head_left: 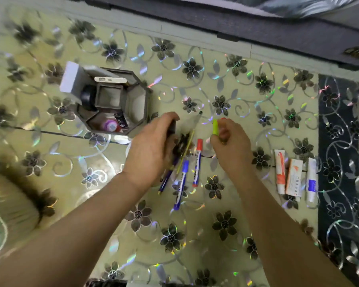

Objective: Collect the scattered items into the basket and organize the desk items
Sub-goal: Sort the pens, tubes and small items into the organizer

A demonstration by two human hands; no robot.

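A grey octagonal basket with compartments stands on the flowered table at upper left; it holds a white power bank, a black tape roll and a small pink-capped bottle. My left hand is closed around a dark object and several pens just right of the basket. My right hand pinches a yellow-green highlighter. Between the hands lie a red marker, a blue marker and a dark blue pen.
Three tubes of cream lie side by side at the right, near a dark patterned strip of the tablecloth. A white box leans on the basket's far left side. A blurred translucent container sits at the left edge.
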